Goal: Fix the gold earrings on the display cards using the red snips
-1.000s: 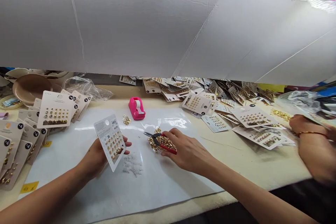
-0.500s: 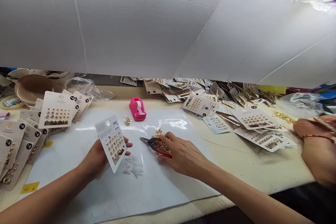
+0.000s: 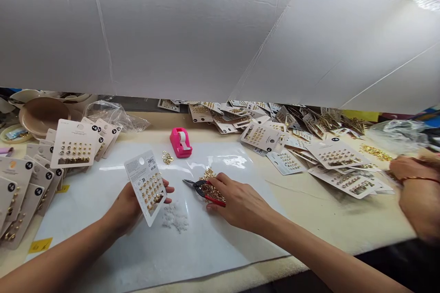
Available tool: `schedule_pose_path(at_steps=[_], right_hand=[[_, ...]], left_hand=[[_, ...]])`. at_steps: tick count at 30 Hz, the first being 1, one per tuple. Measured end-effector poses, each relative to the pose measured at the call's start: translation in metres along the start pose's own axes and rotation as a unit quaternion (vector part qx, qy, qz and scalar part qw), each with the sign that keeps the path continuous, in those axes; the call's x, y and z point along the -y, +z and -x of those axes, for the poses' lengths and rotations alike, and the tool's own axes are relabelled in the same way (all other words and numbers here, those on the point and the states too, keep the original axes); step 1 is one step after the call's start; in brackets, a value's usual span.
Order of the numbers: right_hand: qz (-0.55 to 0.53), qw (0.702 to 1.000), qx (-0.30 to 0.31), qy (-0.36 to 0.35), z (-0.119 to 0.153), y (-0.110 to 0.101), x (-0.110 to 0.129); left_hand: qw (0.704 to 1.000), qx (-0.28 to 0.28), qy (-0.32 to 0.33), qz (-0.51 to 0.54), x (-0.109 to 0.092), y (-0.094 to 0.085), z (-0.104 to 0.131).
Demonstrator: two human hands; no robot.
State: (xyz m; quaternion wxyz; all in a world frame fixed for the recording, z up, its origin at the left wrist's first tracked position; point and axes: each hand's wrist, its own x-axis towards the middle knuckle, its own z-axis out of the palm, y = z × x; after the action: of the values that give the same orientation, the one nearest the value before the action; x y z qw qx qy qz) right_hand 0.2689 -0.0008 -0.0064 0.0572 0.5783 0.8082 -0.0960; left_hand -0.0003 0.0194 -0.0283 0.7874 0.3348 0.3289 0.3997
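Observation:
An earring card [image 3: 145, 187], its printed back with rows of gold earring backs toward me, stands tilted in my left hand [image 3: 125, 208]. My left fingers show past its right edge. Pliers [image 3: 202, 187] with dark jaws and red handles are in my right hand [image 3: 233, 199], jaws pointing left, over the white sheet. Part of the handles is hidden by my fingers. Just beneath the pliers lies a heap of small gold pieces [image 3: 207, 175]. Between my hands is a scatter of tiny clear bits [image 3: 175, 218]. Several gold rings [image 3: 167, 157] lie farther back.
A pink tape dispenser [image 3: 180, 143] stands behind my hands. Upright earring cards [image 3: 73, 139] crowd the left, near a brown bowl [image 3: 44, 112]. Piled earring cards [image 3: 338, 155] cover the back right. At the right edge is another person's hand [image 3: 417, 174]. A white panel [image 3: 192, 32] hangs above.
Both my hands, the card and the pliers stay almost where they were. The other person's hand at the right has shifted slightly.

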Motion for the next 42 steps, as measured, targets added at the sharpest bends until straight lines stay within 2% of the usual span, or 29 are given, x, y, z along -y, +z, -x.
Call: schedule_pose_path(at_steps=[4,7,10,14,20,32,42], right_hand=[[-0.043,0.998,-0.048,-0.023,0.005,-0.006,0.007],[-0.108,0.987,-0.100,-0.068,0.010,-0.012,0.020],[-0.138,0.977,-0.121,-0.108,0.012,-0.014,0.035],[-0.135,0.976,-0.119,-0.123,0.008,-0.010,0.044],[-0.130,0.976,-0.127,-0.121,0.007,-0.004,0.044],[-0.142,0.981,-0.067,-0.116,0.004,-0.010,0.045],[-0.129,0.981,-0.061,-0.131,0.000,-0.009,0.044]], left_hand=[[1.000,-0.017,-0.011,0.022,-0.002,0.004,0.000],[0.999,-0.035,-0.007,0.024,-0.005,0.007,0.001],[0.999,-0.050,0.003,0.015,-0.008,0.011,0.002],[0.998,-0.058,0.000,0.017,-0.009,0.013,0.004],[0.999,-0.048,0.010,0.016,-0.007,0.011,0.003],[0.999,-0.042,0.009,0.001,-0.003,0.006,0.005],[0.994,-0.088,0.026,-0.054,-0.005,0.009,0.005]])
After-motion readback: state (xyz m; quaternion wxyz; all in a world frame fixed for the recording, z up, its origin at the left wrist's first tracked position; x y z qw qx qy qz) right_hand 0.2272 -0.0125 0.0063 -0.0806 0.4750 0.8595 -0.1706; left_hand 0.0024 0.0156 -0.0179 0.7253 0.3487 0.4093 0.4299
